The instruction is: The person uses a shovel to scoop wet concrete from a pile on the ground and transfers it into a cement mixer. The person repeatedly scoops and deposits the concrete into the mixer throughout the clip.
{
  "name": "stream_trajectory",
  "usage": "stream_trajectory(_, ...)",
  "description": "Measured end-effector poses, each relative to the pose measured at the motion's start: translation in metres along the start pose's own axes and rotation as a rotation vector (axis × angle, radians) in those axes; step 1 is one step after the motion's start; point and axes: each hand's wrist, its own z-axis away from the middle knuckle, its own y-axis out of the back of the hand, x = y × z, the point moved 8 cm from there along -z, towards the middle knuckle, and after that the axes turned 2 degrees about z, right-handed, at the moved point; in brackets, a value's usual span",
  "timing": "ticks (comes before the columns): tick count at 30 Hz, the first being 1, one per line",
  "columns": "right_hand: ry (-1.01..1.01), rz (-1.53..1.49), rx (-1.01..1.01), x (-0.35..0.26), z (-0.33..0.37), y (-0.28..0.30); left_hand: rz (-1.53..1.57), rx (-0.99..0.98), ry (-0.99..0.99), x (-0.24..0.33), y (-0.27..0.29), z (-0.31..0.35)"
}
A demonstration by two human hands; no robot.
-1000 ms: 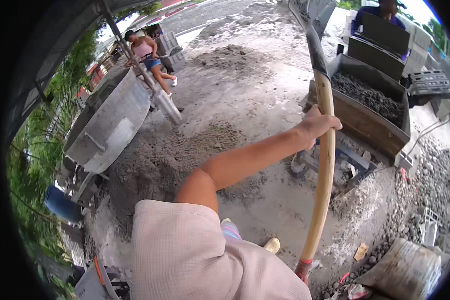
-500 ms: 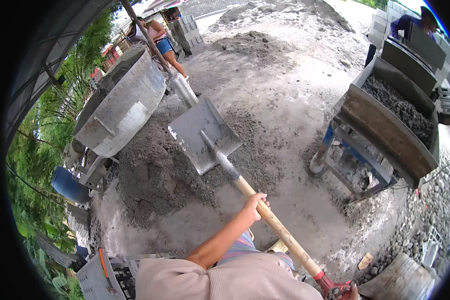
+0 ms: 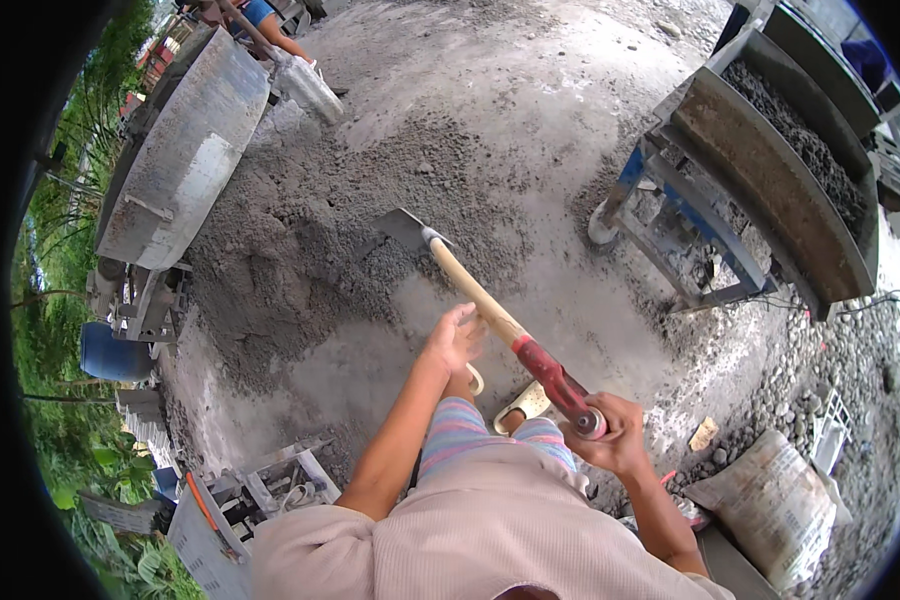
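The shovel point(image 3: 473, 293) slants down from me, with its wooden shaft running to a red handle point(image 3: 552, 378). Its blade point(image 3: 403, 229) is partly sunk in a heap of damp grey concrete mix point(image 3: 300, 240). My right hand point(image 3: 613, 434) is wrapped round the grip at the red handle's end. Beside the shaft, my left hand point(image 3: 456, 338) has its fingers apart and does not grip the wood.
A large round metal mixer pan point(image 3: 185, 165) stands left of the heap. To the right, a metal trough point(image 3: 770, 190) of grey mix rests on a blue-legged frame. A filled sack point(image 3: 770, 500) and gravel lie at lower right; a blue drum point(image 3: 115, 350) is at left.
The shovel blade has come down from above the ground into the heap. My left hand has let go of the shaft. My right hand and the red handle have come up nearer my body.
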Motion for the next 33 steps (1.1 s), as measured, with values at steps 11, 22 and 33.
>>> stream_trajectory(11,-0.502,-0.326,0.143,0.046,-0.038,-0.053,-0.967,-1.872,-0.749,0.01,-0.199,0.331)
stream_trajectory(22,-0.43,-0.375,0.174,0.049,-0.052,-0.048,0.079,-1.635,-0.109,0.019,-0.211,0.316)
stream_trajectory(33,-0.419,-0.303,0.213,0.068,-0.035,-0.057,0.175,-1.785,0.003,0.017,-0.19,0.317)
